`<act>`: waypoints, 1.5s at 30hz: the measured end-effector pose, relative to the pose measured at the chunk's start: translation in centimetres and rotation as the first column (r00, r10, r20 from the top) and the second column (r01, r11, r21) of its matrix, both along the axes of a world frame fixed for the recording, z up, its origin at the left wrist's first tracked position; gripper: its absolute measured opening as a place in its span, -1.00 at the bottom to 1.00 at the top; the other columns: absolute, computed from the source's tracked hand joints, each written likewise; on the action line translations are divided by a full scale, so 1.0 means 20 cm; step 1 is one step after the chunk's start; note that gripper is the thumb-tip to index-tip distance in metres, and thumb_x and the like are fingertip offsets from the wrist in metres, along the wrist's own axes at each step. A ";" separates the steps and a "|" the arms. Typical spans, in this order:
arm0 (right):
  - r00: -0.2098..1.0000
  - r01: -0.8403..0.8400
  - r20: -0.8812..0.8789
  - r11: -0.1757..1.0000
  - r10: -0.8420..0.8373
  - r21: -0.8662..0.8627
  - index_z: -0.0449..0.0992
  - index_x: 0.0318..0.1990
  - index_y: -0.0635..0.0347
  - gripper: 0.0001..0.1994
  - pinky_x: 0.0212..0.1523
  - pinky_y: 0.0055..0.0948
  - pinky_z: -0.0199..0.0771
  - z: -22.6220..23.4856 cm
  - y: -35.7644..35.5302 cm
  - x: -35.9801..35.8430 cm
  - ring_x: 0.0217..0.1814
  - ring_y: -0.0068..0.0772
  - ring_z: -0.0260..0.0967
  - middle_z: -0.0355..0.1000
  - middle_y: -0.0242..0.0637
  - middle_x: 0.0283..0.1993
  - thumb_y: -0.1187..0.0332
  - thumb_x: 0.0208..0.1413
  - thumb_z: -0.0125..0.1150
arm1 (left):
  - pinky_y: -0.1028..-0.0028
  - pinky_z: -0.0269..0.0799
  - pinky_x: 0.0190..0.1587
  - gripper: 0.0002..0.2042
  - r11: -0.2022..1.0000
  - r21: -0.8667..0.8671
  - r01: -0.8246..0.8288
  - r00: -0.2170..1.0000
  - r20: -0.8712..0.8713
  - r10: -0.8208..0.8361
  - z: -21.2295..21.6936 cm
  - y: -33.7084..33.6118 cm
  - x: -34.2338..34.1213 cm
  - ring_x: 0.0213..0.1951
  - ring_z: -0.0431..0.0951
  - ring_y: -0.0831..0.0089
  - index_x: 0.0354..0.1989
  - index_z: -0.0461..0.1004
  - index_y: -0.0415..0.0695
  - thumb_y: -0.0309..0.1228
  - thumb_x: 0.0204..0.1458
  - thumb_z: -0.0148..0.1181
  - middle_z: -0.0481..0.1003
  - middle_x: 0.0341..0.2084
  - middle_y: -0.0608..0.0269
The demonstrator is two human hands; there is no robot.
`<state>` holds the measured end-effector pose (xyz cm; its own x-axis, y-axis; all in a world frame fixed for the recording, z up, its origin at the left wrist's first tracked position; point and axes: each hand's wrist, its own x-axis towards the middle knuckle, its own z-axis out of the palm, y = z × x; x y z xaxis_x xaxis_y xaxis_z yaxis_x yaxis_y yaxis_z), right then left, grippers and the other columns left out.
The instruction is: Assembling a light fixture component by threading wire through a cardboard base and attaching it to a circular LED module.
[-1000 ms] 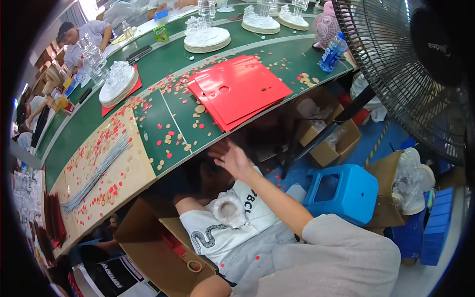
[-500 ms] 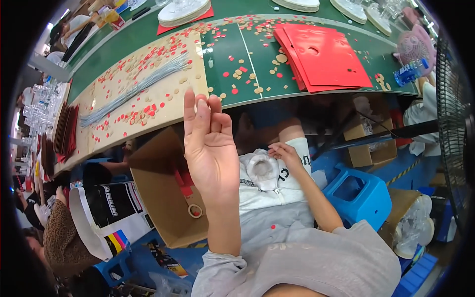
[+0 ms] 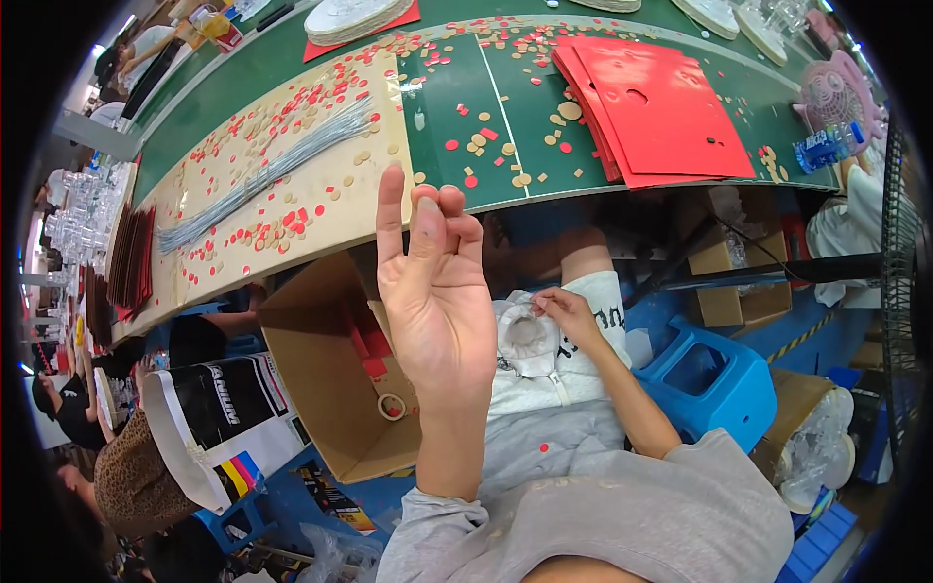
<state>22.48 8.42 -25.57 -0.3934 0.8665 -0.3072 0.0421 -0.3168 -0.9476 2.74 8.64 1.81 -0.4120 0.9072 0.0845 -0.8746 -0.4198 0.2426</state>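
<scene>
My left hand (image 3: pixel 437 301) is raised in the middle of the view, palm toward me. Its index finger points up, the thumb lies across in front of the middle finger, and the other fingers are half curled. Nothing shows in it. In my lap sits a white cloth pouch-like thing (image 3: pixel 530 367) with a round, gathered opening. My right hand (image 3: pixel 569 316) is at its right rim, thumb and fingertips bent together on the edge of the cloth.
Beyond lies a green table (image 3: pixel 452 102) with scattered red and tan paper dots, a bundle of silvery wires (image 3: pixel 272 175) and stacked red sheets (image 3: pixel 671 117). Beneath its edge stands an open cardboard box (image 3: pixel 335 428). A blue stool (image 3: pixel 719 389) and a black fan (image 3: pixel 899 262) are right.
The view has shifted slightly. My left hand keeps its pose, a little farther right. My right fingers have bent down onto the rim of the cloth pouch-like thing.
</scene>
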 end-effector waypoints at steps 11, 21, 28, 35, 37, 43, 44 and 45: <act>0.819 -0.560 0.137 0.724 0.557 0.403 0.63 -0.17 0.32 -0.83 -0.17 -0.45 0.54 1.17 0.40 0.09 -0.26 -0.47 0.57 0.61 -0.24 -0.30 0.42 0.28 0.17 | 0.50 0.56 -0.07 -0.39 0.846 -0.225 -0.483 0.737 -0.627 0.254 -0.19 0.26 -0.13 -0.28 0.54 0.50 0.26 0.30 -0.35 -0.82 -0.04 0.28 0.51 -0.39 0.24; 0.804 0.081 0.127 0.318 -0.582 0.945 0.58 0.00 0.30 -0.53 -0.07 -0.33 0.53 1.69 2.23 0.11 -0.12 -0.24 0.58 0.62 -0.23 -0.19 0.04 0.15 0.32 | 0.42 0.58 -0.11 -0.55 0.789 -0.072 -0.610 0.319 -0.934 0.162 -0.40 0.51 -0.19 -0.36 0.63 0.41 0.14 0.48 -0.40 -0.80 0.00 0.23 0.64 -0.42 0.04; 0.573 0.284 -0.203 -0.040 -0.794 0.958 0.37 0.10 0.64 0.05 0.12 -0.16 0.49 2.03 3.31 0.18 0.06 -0.04 0.55 0.53 0.26 -0.04 -0.27 -0.28 0.51 | 0.53 0.29 -0.40 -0.72 0.668 0.195 -0.719 -0.113 -0.980 0.164 -0.50 0.50 -0.20 -0.56 0.31 0.59 -0.05 0.57 -0.36 -0.78 0.06 0.17 0.50 -0.53 0.26; 0.721 0.253 0.052 0.332 -0.691 0.909 0.69 -0.30 0.13 -0.43 -0.08 -0.33 0.57 2.13 3.02 -0.23 -0.22 -0.29 0.58 0.63 -0.22 -0.25 0.02 -0.57 0.63 | 0.40 0.48 -0.26 -0.56 0.709 0.315 -0.631 -0.263 -0.947 0.187 -0.40 0.52 -0.21 -0.48 0.44 0.42 0.02 0.52 -0.38 -0.82 -0.13 0.30 0.41 -0.52 0.19; 0.819 0.285 -0.089 0.267 -0.567 0.921 0.70 -0.31 0.12 -0.49 -0.11 -0.39 0.58 2.15 2.79 -0.34 -0.25 -0.29 0.58 0.63 -0.26 -0.29 0.11 -0.55 0.61 | 0.41 0.52 -0.22 -0.56 0.750 0.281 -0.599 -0.148 -0.959 0.241 -0.44 0.50 -0.21 -0.42 0.51 0.40 0.02 0.51 -0.40 -0.83 -0.12 0.30 0.47 -0.47 0.14; 0.905 -0.065 0.004 -0.129 -0.426 0.990 0.59 -0.17 0.31 -0.36 -0.04 -0.32 0.50 2.56 1.74 -0.48 -0.16 -0.21 0.52 0.57 -0.05 -0.21 0.01 -0.38 0.60 | 0.41 0.60 -0.11 -0.64 0.833 -0.100 -0.544 0.388 -0.911 0.143 -0.41 0.47 -0.23 -0.23 0.61 0.35 0.08 0.45 -0.45 -0.73 0.06 0.24 0.58 -0.31 0.04; 0.974 0.026 -0.084 -0.266 -0.211 0.964 0.58 -0.16 0.34 -0.39 -0.03 -0.35 0.50 2.61 1.66 -0.42 -0.16 -0.31 0.51 0.58 -0.11 -0.20 0.11 -0.38 0.63 | 0.41 0.59 -0.08 -0.72 0.839 -0.147 -0.524 0.514 -0.840 0.174 -0.31 0.47 -0.17 -0.22 0.61 0.36 0.02 0.49 -0.45 -0.64 0.14 0.19 0.58 -0.23 0.02; 0.998 0.059 -0.062 -0.120 -0.018 0.991 0.58 -0.13 0.34 -0.39 0.03 -0.39 0.51 2.63 1.36 -0.41 -0.12 -0.35 0.53 0.60 -0.16 -0.15 0.18 -0.37 0.66 | 0.41 0.58 -0.06 -0.77 0.814 -0.212 -0.541 0.618 -0.756 0.214 -0.26 0.45 -0.19 -0.22 0.61 0.37 -0.03 0.52 -0.45 -0.55 0.21 0.14 0.57 -0.14 0.01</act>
